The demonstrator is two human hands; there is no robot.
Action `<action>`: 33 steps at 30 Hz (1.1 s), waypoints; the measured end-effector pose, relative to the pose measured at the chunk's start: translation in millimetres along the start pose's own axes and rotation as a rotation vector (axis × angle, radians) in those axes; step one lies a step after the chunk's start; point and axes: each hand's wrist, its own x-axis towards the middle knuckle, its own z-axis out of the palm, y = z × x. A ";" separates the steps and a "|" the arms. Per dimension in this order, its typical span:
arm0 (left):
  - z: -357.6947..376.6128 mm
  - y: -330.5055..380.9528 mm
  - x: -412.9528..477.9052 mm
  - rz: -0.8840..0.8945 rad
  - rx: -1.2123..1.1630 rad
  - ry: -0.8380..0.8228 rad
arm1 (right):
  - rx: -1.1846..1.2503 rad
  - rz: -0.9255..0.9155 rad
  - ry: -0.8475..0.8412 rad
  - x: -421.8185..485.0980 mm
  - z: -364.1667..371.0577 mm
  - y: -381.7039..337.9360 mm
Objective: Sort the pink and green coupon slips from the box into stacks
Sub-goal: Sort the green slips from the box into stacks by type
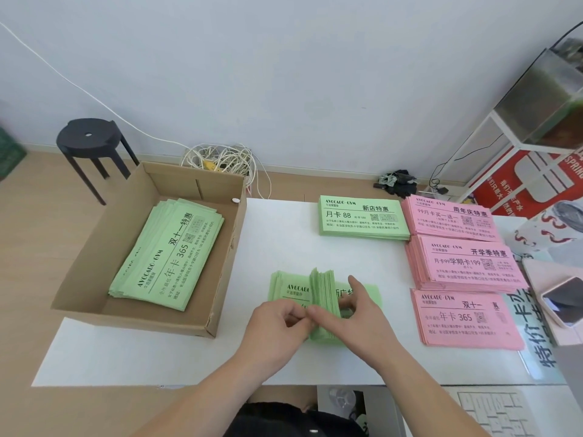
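A bundle of green slips (321,298) lies in the middle of the white table (151,354), part of it bent upward on edge. My left hand (277,323) pinches the near edge of the raised slips. My right hand (353,313) holds them from the right, fingers curled and thumb up. A cardboard box (202,298) at left holds a loose pile of green slips (167,253). A tidy green stack (362,219) sits at the table's far side. Three pink stacks (451,216), (467,263), (467,320) line the right.
A phone (564,302) and printed papers lie at the table's right edge. On the floor behind are a black stool (91,143), a tangle of white cable (220,160) and a dark bundle. A white shelf with a glass tank (545,99) stands at right.
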 end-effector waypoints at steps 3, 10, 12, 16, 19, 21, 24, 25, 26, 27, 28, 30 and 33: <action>1.3 -5.4 1.8 -0.001 -0.035 0.056 | 0.031 0.000 0.002 2.8 -1.3 3.8; -12.9 -23.6 -4.1 -0.021 -0.060 0.272 | 0.074 -0.003 -0.028 4.7 -4.9 5.2; -14.8 -25.5 -5.2 0.066 0.031 0.318 | 0.084 0.000 -0.034 4.3 -5.1 4.4; -4.0 -10.7 -5.0 0.071 -0.023 0.088 | 0.030 -0.011 -0.026 2.3 -4.5 3.3; 10.3 -5.3 -2.8 0.079 -0.035 -0.059 | 0.000 -0.007 -0.027 1.8 -4.0 1.4; 15.4 -7.1 -0.3 0.073 -0.053 -0.033 | -0.003 -0.008 -0.024 0.8 -3.9 2.4; 11.6 -17.4 4.1 0.037 -0.101 0.087 | -0.017 -0.023 -0.012 0.8 -2.8 2.8; 6.9 -21.8 5.4 0.004 -0.116 0.134 | -0.004 -0.025 -0.013 1.0 -2.7 2.6; 1.3 -26.4 6.8 -0.026 -0.123 0.173 | 0.013 -0.028 -0.015 1.1 -2.6 2.9; -3.9 -31.4 7.5 -0.043 -0.126 0.203 | 0.026 -0.028 -0.018 1.3 -2.6 3.3; -8.2 -35.2 8.0 -0.052 -0.116 0.223 | 0.031 -0.031 -0.019 1.1 -3.3 3.6; -12.8 -39.1 7.8 -0.055 -0.098 0.235 | 0.034 -0.032 -0.024 1.5 -4.7 4.1; -11.6 -41.2 8.0 -0.056 -0.107 0.226 | 0.034 -0.028 -0.028 1.4 -4.8 4.2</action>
